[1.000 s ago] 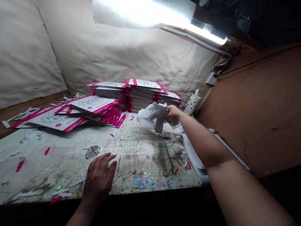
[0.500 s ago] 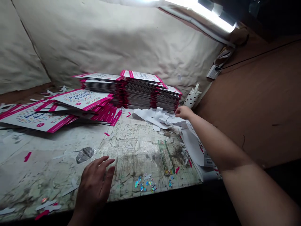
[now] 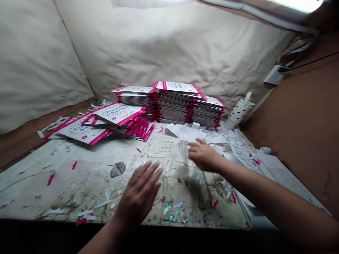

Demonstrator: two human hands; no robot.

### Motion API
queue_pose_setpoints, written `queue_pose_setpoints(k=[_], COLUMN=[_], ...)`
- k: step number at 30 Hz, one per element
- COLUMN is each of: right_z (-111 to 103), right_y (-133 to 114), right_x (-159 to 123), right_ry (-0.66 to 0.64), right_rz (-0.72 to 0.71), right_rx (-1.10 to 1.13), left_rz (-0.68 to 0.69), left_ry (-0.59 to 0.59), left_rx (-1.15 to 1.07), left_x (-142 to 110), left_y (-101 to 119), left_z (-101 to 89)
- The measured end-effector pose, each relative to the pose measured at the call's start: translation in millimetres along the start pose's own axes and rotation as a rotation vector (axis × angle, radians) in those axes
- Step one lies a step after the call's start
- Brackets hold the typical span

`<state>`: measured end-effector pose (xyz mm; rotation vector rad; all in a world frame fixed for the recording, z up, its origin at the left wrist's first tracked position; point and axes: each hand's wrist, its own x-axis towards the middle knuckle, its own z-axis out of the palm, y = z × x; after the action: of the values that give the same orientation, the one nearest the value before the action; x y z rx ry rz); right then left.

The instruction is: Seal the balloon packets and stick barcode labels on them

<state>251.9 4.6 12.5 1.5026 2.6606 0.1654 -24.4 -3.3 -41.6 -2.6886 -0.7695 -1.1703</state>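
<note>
Low over the front of the worktable (image 3: 164, 151), my left hand (image 3: 139, 195) is open, its fingers stretched out and holding nothing. My right hand (image 3: 202, 154) is over the middle right of the table, with its fingers drawn together. A faint pale streak by its fingertips may be a thin strip, but blur hides what it is. Just behind that hand lie loose white paper strips (image 3: 196, 132). Printed cards with pink edges (image 3: 118, 113) lie in a fanned pile to the left. More of these cards stand in neat stacks (image 3: 173, 107) at the back.
A white tumbler with dark hearts (image 3: 238, 113) stands at the back right. A printed paper roll (image 3: 242, 157) trails along the right side. Shiny sequins (image 3: 176, 213) and pink scraps (image 3: 51, 179) are scattered about. A silvery patch (image 3: 118, 169) lies left of centre.
My right hand has come back from the white strips toward the middle of the table. My left hand stays open at the front. The view has turned left.
</note>
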Motion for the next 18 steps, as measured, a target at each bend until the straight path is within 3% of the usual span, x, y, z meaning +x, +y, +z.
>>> queue_pose_setpoints(k=[2, 4, 8, 11, 13, 16, 18], right_z=[-13.9, -23.5, -23.6, -1.6, 22.1, 53.8, 58.9], right_y=[-32.2, -52.3, -42.4, -24.8, -25.0, -38.0, -45.6], right_x=[-2.7, -10.5, -31.9, -45.9, -54.6, -64.7, -60.9], right_ry=[0.069, 0.137, 0.203, 0.316, 0.358, 0.277, 0.212], right_rz=[-0.183, -0.228, -0.177, -0.08, -0.037, -0.08, -0.076], right_rx=[0.119, 0.21, 0.282, 0.095, 0.003, 0.071, 0.175], left_rz=[0.104, 0.162, 0.214, 0.23, 0.262, 0.249, 0.151], left_ry=[-0.078, -0.179, -0.363, -0.242, -0.16, -0.254, -0.386], left_rx=[-0.001, -0.056, -0.065, 0.068, 0.132, 0.155, 0.134], left_x=[27.3, 47.2, 57.8, 44.6, 26.1, -9.7, -30.3], left_y=[7.3, 7.2, -13.6, -34.3, -44.4, -49.0, -45.4], left_z=[-5.7, -12.4, -29.5, -31.4, -21.0, 1.9, 10.8])
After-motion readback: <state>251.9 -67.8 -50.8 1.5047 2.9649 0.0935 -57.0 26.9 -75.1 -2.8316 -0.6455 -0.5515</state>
